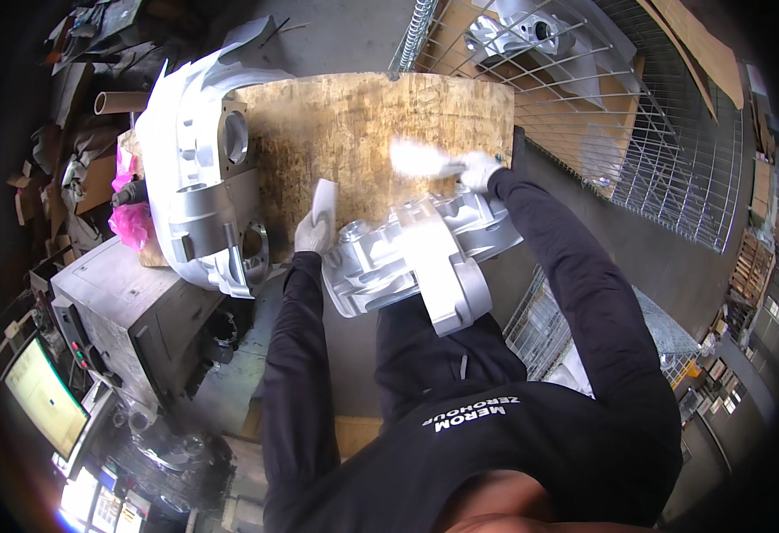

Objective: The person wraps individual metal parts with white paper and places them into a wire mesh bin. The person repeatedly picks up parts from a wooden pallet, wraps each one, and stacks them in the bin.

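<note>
A large silver metal casting point(434, 249) lies at the near edge of the wooden board point(336, 133), in front of my body. My left hand point(314, 234), in a white glove, is closed around a small flat white piece point(324, 200) beside the casting's left end; its kind is unclear. Over the casting's far right side, my gloved right hand point(479, 171) grips a white, brush-shaped thing point(420, 160). Motion smears that thing, so its exact kind does not show. Its broad end points left, above the board.
Another big silver casting point(207, 191) stands at the board's left, with white sheeting behind it. A wire mesh cage point(620, 133) at the far right holds a metal part point(518, 37). To the lower left are a grey cabinet point(127, 284) and a lit screen point(45, 398).
</note>
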Available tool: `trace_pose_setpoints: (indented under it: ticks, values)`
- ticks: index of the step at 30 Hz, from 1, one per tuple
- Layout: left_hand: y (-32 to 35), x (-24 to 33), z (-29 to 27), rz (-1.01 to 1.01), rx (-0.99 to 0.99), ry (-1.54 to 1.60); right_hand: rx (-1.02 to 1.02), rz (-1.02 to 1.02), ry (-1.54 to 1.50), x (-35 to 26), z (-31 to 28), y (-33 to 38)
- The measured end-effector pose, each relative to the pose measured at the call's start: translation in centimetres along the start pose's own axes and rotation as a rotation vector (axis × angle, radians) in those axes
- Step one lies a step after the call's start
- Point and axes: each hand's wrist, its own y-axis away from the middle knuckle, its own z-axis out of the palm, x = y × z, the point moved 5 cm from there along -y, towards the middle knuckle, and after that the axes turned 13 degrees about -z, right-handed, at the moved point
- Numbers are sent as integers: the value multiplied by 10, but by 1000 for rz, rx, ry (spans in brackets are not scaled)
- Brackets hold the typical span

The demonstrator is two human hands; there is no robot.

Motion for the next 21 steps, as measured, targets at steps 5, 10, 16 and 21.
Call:
trace_pose_setpoints:
  ticks: [5,10,16,21]
  values:
    - [32,34,19,254,-74,-344,-178,-162,93,-32,15,7]
    - [29,63,26,205,-51,-284,-205,-214,342,-67,33,-12]
    - [61,94,71,517,-207,-512,-82,-386,253,-71,42,1]
    - [83,125,71,286,-459,-566,-118,-274,307,-70,46,0]
